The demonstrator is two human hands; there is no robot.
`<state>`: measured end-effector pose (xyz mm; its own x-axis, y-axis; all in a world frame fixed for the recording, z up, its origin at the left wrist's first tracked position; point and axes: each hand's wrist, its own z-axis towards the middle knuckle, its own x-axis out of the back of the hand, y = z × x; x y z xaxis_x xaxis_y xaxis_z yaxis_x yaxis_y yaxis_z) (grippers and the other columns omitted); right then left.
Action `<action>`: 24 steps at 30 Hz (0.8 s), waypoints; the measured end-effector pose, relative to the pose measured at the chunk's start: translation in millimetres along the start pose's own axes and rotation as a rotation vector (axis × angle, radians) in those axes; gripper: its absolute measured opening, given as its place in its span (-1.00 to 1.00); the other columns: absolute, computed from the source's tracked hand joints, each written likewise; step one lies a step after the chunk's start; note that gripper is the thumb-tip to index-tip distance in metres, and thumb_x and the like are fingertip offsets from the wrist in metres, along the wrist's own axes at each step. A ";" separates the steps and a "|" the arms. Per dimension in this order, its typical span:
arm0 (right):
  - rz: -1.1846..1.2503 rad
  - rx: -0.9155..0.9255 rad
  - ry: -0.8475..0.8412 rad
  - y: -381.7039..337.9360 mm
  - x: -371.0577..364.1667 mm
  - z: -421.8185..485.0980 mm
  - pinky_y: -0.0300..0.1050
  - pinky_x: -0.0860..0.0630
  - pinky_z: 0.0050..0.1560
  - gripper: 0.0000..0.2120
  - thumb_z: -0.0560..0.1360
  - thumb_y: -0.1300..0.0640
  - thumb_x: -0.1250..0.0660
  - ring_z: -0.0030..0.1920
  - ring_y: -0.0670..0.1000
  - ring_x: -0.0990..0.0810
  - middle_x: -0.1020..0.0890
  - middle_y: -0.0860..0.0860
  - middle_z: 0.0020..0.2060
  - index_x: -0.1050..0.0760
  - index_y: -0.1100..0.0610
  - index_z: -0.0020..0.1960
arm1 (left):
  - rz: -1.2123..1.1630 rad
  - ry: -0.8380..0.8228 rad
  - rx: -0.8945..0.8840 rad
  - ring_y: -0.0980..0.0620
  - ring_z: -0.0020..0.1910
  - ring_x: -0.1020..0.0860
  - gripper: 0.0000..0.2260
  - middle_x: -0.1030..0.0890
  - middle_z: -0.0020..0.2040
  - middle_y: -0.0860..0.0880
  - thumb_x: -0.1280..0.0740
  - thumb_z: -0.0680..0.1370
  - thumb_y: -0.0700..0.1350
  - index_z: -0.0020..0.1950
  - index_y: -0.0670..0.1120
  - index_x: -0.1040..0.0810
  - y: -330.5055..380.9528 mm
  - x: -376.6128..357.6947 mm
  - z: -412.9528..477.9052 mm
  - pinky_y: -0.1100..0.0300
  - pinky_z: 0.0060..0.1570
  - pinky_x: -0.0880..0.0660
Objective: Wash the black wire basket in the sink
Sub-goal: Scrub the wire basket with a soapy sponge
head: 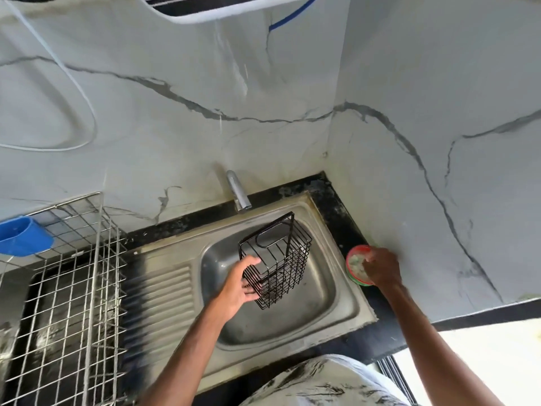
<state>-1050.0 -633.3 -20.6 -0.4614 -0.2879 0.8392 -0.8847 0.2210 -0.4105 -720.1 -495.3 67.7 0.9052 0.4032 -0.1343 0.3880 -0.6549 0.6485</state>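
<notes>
My left hand [238,285] grips the black wire basket [278,259] by its lower left side and holds it tilted over the steel sink [330,306]. The basket's open top points up toward the tap [238,191], from which no water is seen running. My right hand [380,266] reaches into a small round red-rimmed tub [355,263] of whitish paste on the black counter right of the sink. Its fingertips are bent down into the tub; what they hold is hidden.
A silver wire dish rack [67,276] stands left of the sink, with a blue plastic cup [23,235] hung on its rim. The ribbed drainboard [164,294] lies between rack and basin. Marble-pattern walls close the back and right corner.
</notes>
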 end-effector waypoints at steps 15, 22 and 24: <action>-0.198 0.087 -0.011 6.4 -34.0 23.7 -0.08 -0.38 0.36 -0.50 0.48 -0.13 -0.41 0.30 0.09 -0.54 -0.58 0.06 0.27 -0.53 0.06 0.34 | 0.049 -0.018 0.004 -0.34 0.43 -0.33 -0.24 -0.22 0.56 -0.26 -0.54 0.23 0.08 0.37 0.01 -0.35 11.2 -34.6 7.6 -0.26 0.38 -0.42; 0.000 0.072 0.015 -18.6 0.6 -0.9 0.04 -0.53 0.14 -0.76 0.40 0.22 -0.53 0.09 0.27 -0.65 -0.70 0.23 0.03 -0.68 0.26 0.06 | 0.022 0.008 0.022 -0.39 0.47 -0.27 -0.34 -0.16 0.59 -0.28 -0.53 0.21 0.05 0.28 0.05 -0.42 10.7 -27.8 2.7 -0.31 0.39 -0.39; 0.090 0.040 0.034 -17.6 5.6 -1.5 0.00 -0.54 0.10 -0.76 0.35 0.27 -0.57 0.06 0.28 -0.66 -0.70 0.25 0.00 -0.69 0.28 0.00 | 0.029 0.021 0.024 -0.39 0.46 -0.28 -0.21 -0.15 0.58 -0.29 -0.54 0.20 0.06 0.40 0.01 -0.40 8.5 -26.7 3.6 -0.30 0.37 -0.42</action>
<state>-1036.9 -637.3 -8.1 -0.5367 -0.2365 0.8100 -0.8423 0.2068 -0.4978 -740.3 -514.0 74.1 0.9123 0.3971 -0.1001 0.3661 -0.6813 0.6339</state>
